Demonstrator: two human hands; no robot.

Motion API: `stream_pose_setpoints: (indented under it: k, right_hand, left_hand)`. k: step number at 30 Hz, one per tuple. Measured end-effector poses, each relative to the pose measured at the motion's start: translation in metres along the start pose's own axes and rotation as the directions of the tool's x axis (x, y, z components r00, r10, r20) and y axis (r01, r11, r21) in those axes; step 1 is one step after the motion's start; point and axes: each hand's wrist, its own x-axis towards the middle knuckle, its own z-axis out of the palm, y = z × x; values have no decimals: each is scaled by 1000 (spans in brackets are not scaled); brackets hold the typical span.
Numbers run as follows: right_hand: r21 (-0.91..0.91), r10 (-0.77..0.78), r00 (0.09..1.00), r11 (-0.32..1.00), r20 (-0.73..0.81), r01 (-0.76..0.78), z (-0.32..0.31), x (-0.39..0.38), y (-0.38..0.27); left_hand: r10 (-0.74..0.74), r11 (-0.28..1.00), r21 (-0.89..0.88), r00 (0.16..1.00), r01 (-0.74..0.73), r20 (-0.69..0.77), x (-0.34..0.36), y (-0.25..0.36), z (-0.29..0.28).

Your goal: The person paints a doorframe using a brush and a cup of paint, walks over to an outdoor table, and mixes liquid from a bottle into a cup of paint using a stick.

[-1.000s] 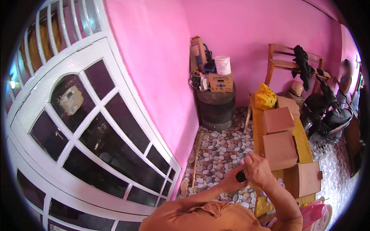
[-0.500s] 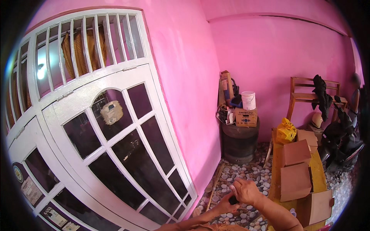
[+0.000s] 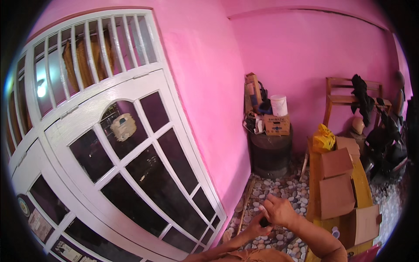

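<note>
My left hand (image 3: 254,229) and my right hand (image 3: 279,212) are together low in the picture, above the pebble-patterned floor (image 3: 279,192). A small black object (image 3: 264,222) sits in my left hand, its fingers closed around it; most of it is hidden, so its kind cannot be told. Just above it, my right hand is closed with the fingers curled in. What its fingertips pinch is too small or too covered to make out. Right of my hands stands an open cardboard box (image 3: 337,196) on a yellow wooden bench (image 3: 362,187).
A yellow plastic bag (image 3: 324,139) lies on the bench's far end. Against the pink wall, a dark drum (image 3: 270,155) carries a carton (image 3: 276,125) and a white bucket (image 3: 279,105). A white paned door (image 3: 126,163) fills the left. A motorcycle (image 3: 386,144) stands far right.
The view has shifted slightly, and my right hand has turned a little over the black object. Both hands stay together. A reddish edge now shows at the lower right.
</note>
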Motion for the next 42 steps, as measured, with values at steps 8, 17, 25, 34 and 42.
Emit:
stream_pose_setpoints:
  k: [8, 17, 25, 34, 42]
  right_hand:
    - [107, 256, 921, 966, -294, -235, -4, -36, 3]
    - [224, 449, 828, 892, -336, -393, -68, -34, -1]
    - [143, 190, 981, 973, -31, -183, -145, 69, -46]
    - [117, 14, 992, 993, -128, 1, -173, 85, -69]
    - [371, 687, 669, 722, -283, -585, -173, -81, 5]
  left_hand:
    - [-180, 966, -178, 982, 189, 64, 14, 4, 26]
    - [-47, 998, -37, 986, 54, 157, 28, 21, 68]
    - [22, 985, -171, 989, 4, 148, 28, 28, 88]
    - [-37, 986, -156, 987, 62, 154, 25, 41, 95]
    - [124, 991, -77, 974, -111, 190, 45, 7, 103]
